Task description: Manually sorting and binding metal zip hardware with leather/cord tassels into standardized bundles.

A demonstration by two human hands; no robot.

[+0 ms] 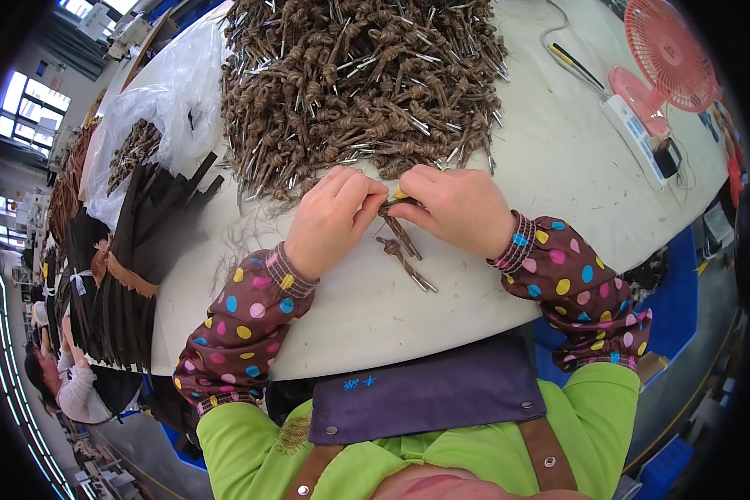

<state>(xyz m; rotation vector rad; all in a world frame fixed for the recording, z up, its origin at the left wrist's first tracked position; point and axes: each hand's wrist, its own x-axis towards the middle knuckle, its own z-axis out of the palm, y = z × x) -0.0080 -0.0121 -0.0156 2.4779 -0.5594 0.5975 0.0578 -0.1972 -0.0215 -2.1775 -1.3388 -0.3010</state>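
My left hand and my right hand meet near the middle of the table, fingers pinched. Between them they grip a brown knotted cord, whose ends hang down toward me. Just below it lies another short knotted cord with silvery metal tips. Something small and yellow shows at my right fingertips; its kind is hidden. Right beyond my hands rises a big heap of brown knotted cords, many with metal tips.
Bundled dark strips and a clear plastic bag lie at left. A pink fan, white power strip and yellow-black tool are at right. Blue bins stand beyond the right edge. Another person sits at far left.
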